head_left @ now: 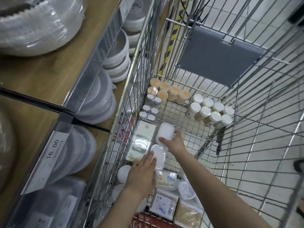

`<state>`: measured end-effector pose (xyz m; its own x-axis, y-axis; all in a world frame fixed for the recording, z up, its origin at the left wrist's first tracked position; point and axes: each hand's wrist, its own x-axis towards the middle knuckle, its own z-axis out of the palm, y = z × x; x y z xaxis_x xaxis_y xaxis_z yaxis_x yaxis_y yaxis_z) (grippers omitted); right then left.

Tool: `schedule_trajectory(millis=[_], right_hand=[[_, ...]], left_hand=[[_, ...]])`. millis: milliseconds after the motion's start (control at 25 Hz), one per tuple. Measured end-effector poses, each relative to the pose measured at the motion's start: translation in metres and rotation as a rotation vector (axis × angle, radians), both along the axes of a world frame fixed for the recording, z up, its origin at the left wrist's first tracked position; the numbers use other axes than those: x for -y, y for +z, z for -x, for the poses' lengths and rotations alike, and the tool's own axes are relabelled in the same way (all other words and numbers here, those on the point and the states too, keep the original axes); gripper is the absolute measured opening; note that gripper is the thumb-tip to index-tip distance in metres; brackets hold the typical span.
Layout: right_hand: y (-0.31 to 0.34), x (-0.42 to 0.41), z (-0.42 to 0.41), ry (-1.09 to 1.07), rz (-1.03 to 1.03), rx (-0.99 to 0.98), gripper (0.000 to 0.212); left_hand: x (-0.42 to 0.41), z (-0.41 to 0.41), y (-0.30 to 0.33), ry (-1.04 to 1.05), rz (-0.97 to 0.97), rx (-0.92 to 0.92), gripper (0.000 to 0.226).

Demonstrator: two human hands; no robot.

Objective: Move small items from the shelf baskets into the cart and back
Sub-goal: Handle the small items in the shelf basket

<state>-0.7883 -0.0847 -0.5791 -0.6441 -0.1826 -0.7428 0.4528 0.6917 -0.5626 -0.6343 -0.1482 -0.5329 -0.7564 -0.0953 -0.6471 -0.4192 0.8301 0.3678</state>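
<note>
Store aisle, pale floor tiles under a wire cart [205, 142] parked against a wooden shelf [41, 76]. On the cart floor, near its shelf-side wall, the right hand [175, 142] grips a white oblong case [165, 133]. Just nearer, the left hand [143, 171] lies flat, fingers straight, on a second white case [158, 156]. Capped jars [212, 112] stand at the far edge, well apart. Recommendation: set each case flush beside the boxed pack [141, 142], releasing only once it lies level on the wires.

white box [165, 133] gripped, wire cart [189, 137] floor
</note>
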Motion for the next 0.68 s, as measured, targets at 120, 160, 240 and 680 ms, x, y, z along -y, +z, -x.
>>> schedule_trajectory(millis=[120, 160, 240, 680], right_hand=[[-0.006, 0.002, 0.001, 0.095, -0.013, 0.029, 0.083], [-0.008, 0.001, 0.003, 0.103, 0.005, 0.044, 0.089], [-0.01, -0.003, 0.009, 0.117, 0.045, 0.085, 0.092], [0.076, -0.059, -0.015, 0.527, -0.21, 0.005, 0.048]], left_hand=[[0.002, 0.0, 0.0, 0.003, 0.004, -0.019, 0.067], [0.002, 0.0, 0.0, 0.006, 0.0, -0.023, 0.066], [0.002, -0.001, 0.001, 0.016, -0.011, -0.028, 0.064], [0.012, -0.011, 0.064, 0.195, -0.008, -0.086, 0.049]])
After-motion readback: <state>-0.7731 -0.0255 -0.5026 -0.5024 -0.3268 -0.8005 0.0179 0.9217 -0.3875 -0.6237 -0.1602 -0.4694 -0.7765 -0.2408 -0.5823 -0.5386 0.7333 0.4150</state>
